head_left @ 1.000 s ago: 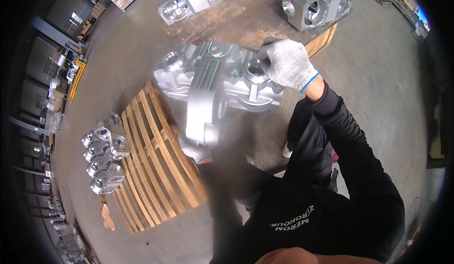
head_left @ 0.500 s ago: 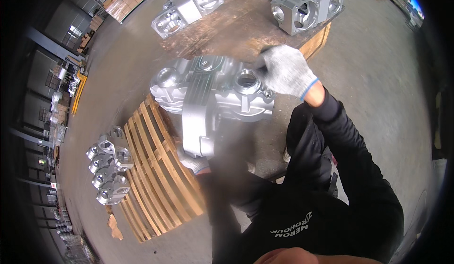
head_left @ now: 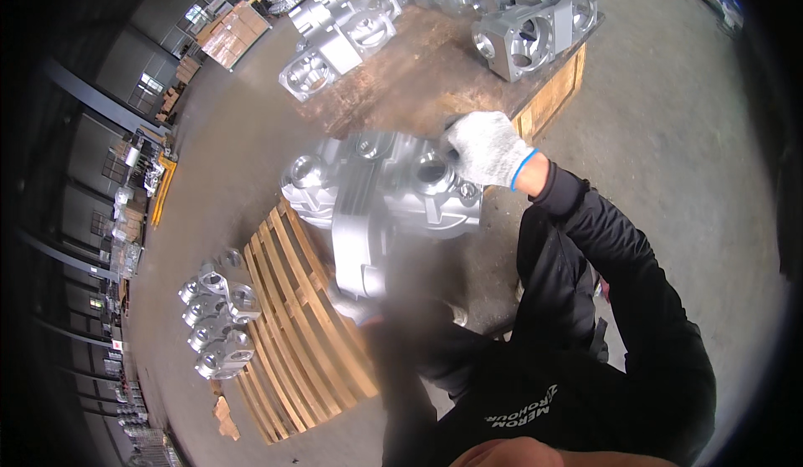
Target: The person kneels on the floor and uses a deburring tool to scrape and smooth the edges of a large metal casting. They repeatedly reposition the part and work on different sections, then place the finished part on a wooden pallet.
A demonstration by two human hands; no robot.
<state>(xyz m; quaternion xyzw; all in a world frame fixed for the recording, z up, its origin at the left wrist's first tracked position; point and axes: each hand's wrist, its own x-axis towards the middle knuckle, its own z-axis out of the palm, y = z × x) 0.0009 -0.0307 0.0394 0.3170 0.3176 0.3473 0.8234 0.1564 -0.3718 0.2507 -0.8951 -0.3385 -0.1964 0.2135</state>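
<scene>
At the far left, a row of small silvery castings [head_left: 216, 323] sits on the outer edge of a slatted wooden pallet [head_left: 293, 350] that lies on the grey concrete floor [head_left: 669, 132]. Just right of that row the slats are bare. Above the pallet's near end hangs a large grey metal casting [head_left: 381, 199], a heavy housing with round bored openings along its top and a ribbed flank that reaches down toward the person's body. It is clear of the floor, carried between the two hands, over the gap between the slatted pallet and a second, flat-topped wooden pallet [head_left: 435, 74] further back. The left hand [head_left: 355, 304] is under the casting's lower end; it is blurred and mostly hidden, so I cannot tell how its grip is set. To the right, the right hand [head_left: 485, 148], in a white knit glove with a blue cuff, is clenched over the casting's upper right corner, its black sleeve running down to the lower right. On the far pallet stand more machined blocks [head_left: 535, 24], well apart from the carried piece
</scene>
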